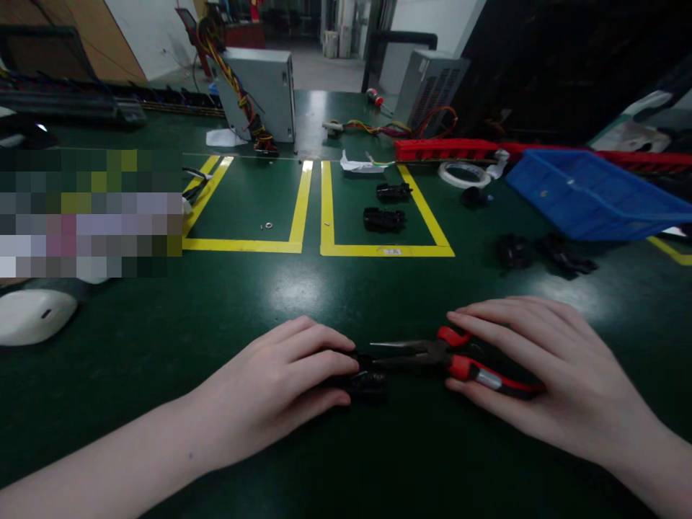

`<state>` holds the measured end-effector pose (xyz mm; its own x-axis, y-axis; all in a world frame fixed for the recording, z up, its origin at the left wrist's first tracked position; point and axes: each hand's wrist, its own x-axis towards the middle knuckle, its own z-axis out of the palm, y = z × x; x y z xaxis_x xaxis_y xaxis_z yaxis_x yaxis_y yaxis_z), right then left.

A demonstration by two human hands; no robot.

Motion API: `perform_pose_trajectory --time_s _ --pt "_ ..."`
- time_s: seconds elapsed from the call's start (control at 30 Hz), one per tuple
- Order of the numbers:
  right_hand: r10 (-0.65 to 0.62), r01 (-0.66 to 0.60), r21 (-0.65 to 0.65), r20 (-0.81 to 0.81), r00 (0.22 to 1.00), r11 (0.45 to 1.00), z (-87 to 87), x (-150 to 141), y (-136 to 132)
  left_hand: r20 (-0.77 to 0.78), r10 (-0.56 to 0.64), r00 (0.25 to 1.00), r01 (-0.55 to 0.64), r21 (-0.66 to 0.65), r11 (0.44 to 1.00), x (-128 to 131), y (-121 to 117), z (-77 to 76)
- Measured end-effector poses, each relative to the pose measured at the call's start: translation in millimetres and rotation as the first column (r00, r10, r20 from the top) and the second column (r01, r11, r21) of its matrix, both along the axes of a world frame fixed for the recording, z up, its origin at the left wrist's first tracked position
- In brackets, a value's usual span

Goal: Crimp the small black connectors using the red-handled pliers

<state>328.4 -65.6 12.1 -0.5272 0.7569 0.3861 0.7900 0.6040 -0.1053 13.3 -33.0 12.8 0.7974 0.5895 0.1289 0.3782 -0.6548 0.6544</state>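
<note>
My left hand point(292, 382) is closed over a small black plastic part point(370, 384) on the green table, and its fingers hide much of it. My right hand point(546, 367) grips red-handled long-nose pliers point(432, 353) between thumb and fingers. The pliers' jaws are spread and point left. One jaw lies close by the black part at my left fingertips; whether they touch I cannot tell. Two similar black parts, a nearer one point(384, 219) and a farther one point(394, 191), lie inside the right yellow-taped square.
A blue bin point(600, 194) stands at the right, with more black parts point(565, 254) before it. A tape roll point(463, 174) lies near a red strip point(448, 150). Metal power supply boxes point(259, 94) with wires and a screwdriver point(375, 98) are at the back. A white mouse point(35, 317) is left.
</note>
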Motion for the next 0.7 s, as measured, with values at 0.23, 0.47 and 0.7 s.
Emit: perform_pose_trajectory --time_s 0.23,0.47,0.7 --pt "-0.028 0.039 -0.116 0.093 0.995 0.992 2.5 1 1 0.068 0.029 0.997 -0.024 -0.081 0.996 -1 -1 0.0" --pt "-0.031 0.036 -0.094 0.06 0.998 0.995 7.4 -12 -9 0.067 0.112 0.991 -0.089 -0.283 0.955 0 -2 9.2" --pt "0.096 -0.095 -0.161 0.001 0.995 0.982 10.7 -36 -16 0.021 0.211 0.977 -0.174 -0.491 0.854 3 -8 14.4"
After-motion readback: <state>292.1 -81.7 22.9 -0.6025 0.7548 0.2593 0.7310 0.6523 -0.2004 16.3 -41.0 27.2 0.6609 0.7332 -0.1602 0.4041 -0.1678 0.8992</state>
